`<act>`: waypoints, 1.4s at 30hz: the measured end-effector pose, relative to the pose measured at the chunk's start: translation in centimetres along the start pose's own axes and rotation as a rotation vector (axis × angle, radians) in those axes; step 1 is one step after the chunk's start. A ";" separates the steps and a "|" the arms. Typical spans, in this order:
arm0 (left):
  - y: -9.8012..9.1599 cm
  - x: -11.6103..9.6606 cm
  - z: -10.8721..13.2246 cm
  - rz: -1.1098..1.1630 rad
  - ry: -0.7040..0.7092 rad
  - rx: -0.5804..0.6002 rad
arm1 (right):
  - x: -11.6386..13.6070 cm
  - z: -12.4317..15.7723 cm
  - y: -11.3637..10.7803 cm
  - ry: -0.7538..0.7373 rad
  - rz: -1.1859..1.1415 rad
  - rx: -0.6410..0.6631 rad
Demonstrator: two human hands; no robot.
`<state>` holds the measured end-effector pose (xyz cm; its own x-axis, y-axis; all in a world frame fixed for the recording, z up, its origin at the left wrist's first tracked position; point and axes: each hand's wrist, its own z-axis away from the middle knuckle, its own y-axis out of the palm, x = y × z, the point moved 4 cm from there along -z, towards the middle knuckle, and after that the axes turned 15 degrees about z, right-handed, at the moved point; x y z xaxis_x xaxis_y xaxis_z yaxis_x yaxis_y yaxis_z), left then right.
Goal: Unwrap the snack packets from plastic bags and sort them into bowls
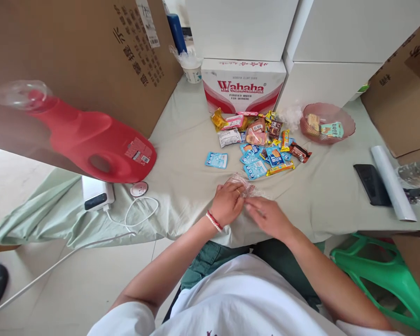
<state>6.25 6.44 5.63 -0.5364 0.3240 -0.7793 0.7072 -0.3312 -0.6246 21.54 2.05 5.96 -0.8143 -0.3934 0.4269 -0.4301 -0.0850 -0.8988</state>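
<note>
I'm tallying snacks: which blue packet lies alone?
The flat, rectangular light-blue packet to the left of the other blue packets, which bunch together with colourful wrapped snacks.

Clear, thin, crinkled plastic film (255,191) with reddish-pink tint, at twelve o'clock from seated person, near table edge. Lies low on cloth, crumpled, irregular, shiny creases. One puckered bit pokes out towards eleven o'clock, looser part spreads towards two. Eight-o'clock side hidden beneath left hand (227,203); right hand's (269,215) fingertips at six o'clock, contact unclear.
</note>
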 end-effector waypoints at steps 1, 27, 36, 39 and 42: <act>0.3 0.0 0.4 -0.061 0.015 0.011 | -1.0 0.5 -0.3 0.145 0.033 -0.076; -2.7 3.7 10.1 -0.331 0.198 -0.205 | 3.3 -8.9 1.8 0.159 0.519 0.076; -2.0 4.7 9.6 -0.358 0.238 -0.350 | -5.4 -7.6 -7.6 0.262 0.343 -0.323; -1.7 4.6 9.6 -0.389 0.253 -0.379 | -15.2 -7.5 -16.3 0.489 0.340 -0.605; -1.5 4.5 9.8 -0.404 0.252 -0.403 | -25.2 -8.7 -23.4 0.695 0.481 -0.752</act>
<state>-1.77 -0.31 2.58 -0.7072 0.5696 -0.4189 0.6160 0.2056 -0.7604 48.71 21.94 17.11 -0.8979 0.3773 0.2269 0.0519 0.6025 -0.7964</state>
